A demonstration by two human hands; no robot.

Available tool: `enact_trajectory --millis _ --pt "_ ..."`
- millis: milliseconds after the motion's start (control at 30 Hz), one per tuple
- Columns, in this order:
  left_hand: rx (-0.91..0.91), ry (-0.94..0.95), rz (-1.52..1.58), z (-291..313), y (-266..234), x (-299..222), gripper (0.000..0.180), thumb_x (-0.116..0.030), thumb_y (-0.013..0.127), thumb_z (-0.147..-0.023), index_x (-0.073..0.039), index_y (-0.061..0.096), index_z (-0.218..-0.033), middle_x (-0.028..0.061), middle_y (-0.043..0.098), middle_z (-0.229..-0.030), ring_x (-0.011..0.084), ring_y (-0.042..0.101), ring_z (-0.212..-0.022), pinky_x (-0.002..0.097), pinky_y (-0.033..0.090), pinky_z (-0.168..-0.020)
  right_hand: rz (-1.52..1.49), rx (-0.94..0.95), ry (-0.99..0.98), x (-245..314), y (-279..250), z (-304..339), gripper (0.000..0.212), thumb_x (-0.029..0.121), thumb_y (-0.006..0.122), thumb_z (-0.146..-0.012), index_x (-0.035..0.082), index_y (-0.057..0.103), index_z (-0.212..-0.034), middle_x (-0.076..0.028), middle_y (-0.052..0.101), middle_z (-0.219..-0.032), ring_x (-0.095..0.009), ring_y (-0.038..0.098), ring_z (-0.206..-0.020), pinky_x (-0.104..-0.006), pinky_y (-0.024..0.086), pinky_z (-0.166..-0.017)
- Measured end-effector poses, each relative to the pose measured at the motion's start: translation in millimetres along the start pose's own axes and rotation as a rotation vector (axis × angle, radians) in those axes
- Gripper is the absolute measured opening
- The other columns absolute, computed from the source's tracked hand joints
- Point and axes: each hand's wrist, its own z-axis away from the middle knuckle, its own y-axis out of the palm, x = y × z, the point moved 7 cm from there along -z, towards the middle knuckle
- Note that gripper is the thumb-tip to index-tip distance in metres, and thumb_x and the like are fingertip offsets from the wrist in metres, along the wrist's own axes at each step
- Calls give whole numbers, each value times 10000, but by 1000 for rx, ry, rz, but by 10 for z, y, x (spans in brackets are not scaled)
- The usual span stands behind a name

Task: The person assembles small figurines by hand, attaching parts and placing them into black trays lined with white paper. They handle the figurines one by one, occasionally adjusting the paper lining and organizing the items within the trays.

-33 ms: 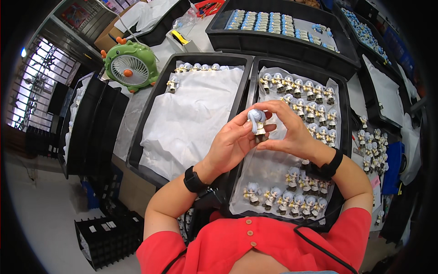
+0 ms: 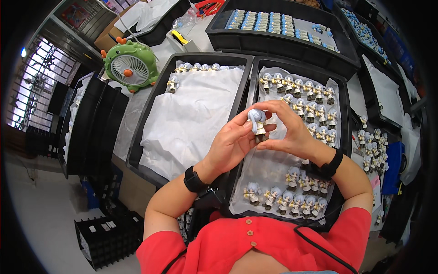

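Note:
Between my two hands is a small figurine [image 2: 257,123] with pale blue-lilac hair, a white outfit and a dark base, held upright above the inner edges of two trays. My left hand [image 2: 229,145] grips it from the left, the thumb lying along its side. Curving round from the right, my right hand [image 2: 294,133] has its fingers at the figurine's top and back and its thumb by the base. Rows of similar figurines [image 2: 286,201] stand on white sheeting in the right black tray [image 2: 347,114]. The left black tray [image 2: 142,132] carries a few more figurines [image 2: 172,84] at its far end.
A green fan [image 2: 132,66] stands beyond the left tray. Farther back, a large black tray [image 2: 278,45] holds rows of blue-and-white parts. Loose figurines [image 2: 374,148] cluster right of my right arm, beside a blue bin [image 2: 393,168]. Black trays [image 2: 91,128] are stacked at left.

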Motion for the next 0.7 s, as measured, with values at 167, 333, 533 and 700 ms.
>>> enact_trajectory --millis 167,333,533,700 --pt "-4 13 6 2 2 -6 559 -236 474 -908 -18 253 -1373 142 391 -1338 285 453 -1200 362 440 -918 -9 10 40 -5 -3 3 736 205 808 -599 45 473 -1235 -91 538 -1080 -230 520 -932 -340 434 -842" --pt "2 9 21 -6 -8 0 556 -226 480 -910 -24 252 -1375 134 392 -1336 282 462 -1192 357 444 -917 -36 21 73 -35 6 10 731 215 806 -603 41 476 -1231 -94 545 -1041 -232 527 -933 -337 438 -838" --pt "-17 27 45 -11 -34 18 547 -174 488 -915 -54 243 -1389 133 396 -1334 264 456 -1201 354 434 -937 13 -8 6 -13 -26 4 720 218 800 -611 44 478 -1231 -108 549 -1109 -260 532 -982 -348 430 -859" --pt "-16 39 21 -21 -45 27 562 -135 509 -905 -70 239 -1393 135 397 -1333 251 454 -1204 354 426 -954 -20 9 78 -64 -38 27 709 226 793 -620 62 480 -1236 -114 553 -1111 -266 530 -1001 -347 427 -864"
